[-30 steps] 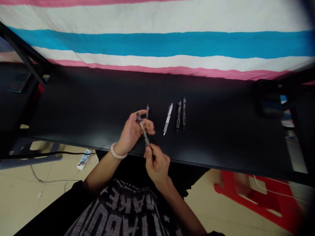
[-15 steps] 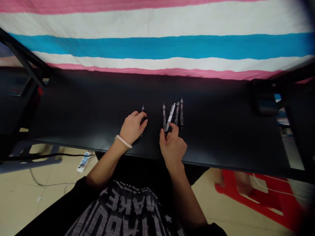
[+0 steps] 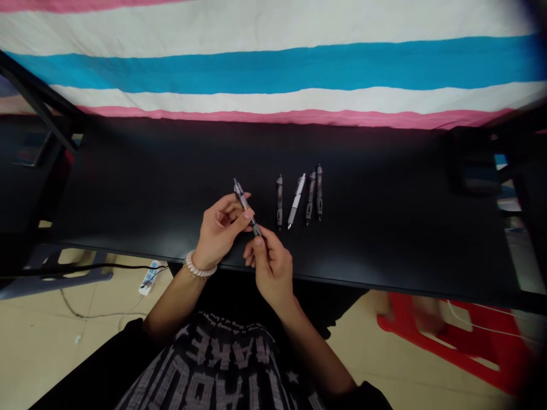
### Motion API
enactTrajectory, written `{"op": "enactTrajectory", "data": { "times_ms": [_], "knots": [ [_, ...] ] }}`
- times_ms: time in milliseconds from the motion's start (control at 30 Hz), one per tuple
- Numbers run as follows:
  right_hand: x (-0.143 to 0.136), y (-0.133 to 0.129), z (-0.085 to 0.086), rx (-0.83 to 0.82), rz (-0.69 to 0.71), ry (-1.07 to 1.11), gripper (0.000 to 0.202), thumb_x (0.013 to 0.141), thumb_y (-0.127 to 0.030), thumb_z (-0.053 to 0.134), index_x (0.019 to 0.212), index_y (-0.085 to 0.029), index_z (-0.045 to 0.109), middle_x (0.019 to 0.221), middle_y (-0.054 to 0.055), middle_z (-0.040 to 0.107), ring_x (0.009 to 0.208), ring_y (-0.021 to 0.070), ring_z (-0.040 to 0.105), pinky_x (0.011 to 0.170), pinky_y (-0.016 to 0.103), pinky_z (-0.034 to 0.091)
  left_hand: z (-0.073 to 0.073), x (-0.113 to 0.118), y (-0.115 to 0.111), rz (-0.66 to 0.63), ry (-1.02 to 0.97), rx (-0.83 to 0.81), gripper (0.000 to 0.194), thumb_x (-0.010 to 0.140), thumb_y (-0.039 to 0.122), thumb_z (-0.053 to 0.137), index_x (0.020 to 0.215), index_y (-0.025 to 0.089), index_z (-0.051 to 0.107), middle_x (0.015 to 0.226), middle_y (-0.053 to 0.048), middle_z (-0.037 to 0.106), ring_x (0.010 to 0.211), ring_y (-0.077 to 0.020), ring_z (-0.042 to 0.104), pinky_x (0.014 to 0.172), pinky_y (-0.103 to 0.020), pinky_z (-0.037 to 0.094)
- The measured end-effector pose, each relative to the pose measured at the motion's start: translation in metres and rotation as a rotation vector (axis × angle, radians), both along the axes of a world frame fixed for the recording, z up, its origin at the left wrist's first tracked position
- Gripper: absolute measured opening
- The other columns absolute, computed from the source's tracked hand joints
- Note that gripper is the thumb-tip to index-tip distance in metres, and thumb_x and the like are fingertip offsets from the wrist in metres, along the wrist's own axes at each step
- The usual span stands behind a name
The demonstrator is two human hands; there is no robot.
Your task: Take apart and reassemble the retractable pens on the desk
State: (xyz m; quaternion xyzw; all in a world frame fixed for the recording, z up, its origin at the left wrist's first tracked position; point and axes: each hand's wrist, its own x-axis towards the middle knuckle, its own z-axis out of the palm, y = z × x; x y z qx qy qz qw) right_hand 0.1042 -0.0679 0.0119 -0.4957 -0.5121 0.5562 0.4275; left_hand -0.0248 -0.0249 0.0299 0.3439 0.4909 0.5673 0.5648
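A grey pen (image 3: pixel 245 204) is held slantwise above the black table (image 3: pixel 384 228), between both hands. My left hand (image 3: pixel 220 230) pinches its upper barrel with thumb and fingers. My right hand (image 3: pixel 270 265) grips the pen's lower tip end with its fingertips. To the right, several pens lie side by side on the table: a grey pen (image 3: pixel 279 200), a white pen (image 3: pixel 296 200), and two dark pens (image 3: pixel 310 195) (image 3: pixel 319 191). A bead bracelet (image 3: pixel 199 269) circles my left wrist.
A striped pink, white and blue cloth (image 3: pixel 273 68) hangs behind the table. A red plastic stool (image 3: pixel 461 341) stands on the floor at the right. A power strip with cables (image 3: pixel 147 278) lies on the floor at the left. Dark frame parts (image 3: pixel 38 97) rise at the left.
One pen held earlier now lies in the row at the right. My left hand lifted the lone pen from the table, and my right hand came back from the row to grip its tip.
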Motion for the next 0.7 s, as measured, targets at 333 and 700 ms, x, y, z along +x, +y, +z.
{"op": "enactTrajectory", "data": {
  "times_ms": [333,700],
  "knots": [
    [0.006,-0.007,-0.014,0.404,-0.131,-0.313,0.028,0.099,-0.025,0.053,0.115,-0.016,0.075,0.059,-0.002,0.059,0.05,0.011,0.055,0.053,0.024,0.051,-0.005,0.0,-0.001,0.25,-0.095,-0.019,0.029,0.08,0.036,0.081,0.098,0.015,0.076,0.078,-0.004,0.076,0.066,-0.0145,0.075,0.062,-0.022,0.064],
    [0.011,-0.003,-0.006,0.36,-0.196,-0.162,0.023,0.09,-0.026,0.068,0.113,-0.024,0.072,0.097,0.005,0.071,0.084,0.0168,0.071,0.07,0.032,0.063,-0.009,0.002,-0.002,0.351,-0.229,-0.029,0.026,0.079,0.035,0.082,0.096,0.017,0.075,0.084,-0.004,0.079,0.071,-0.0142,0.076,0.067,-0.023,0.063]
  ]
}}
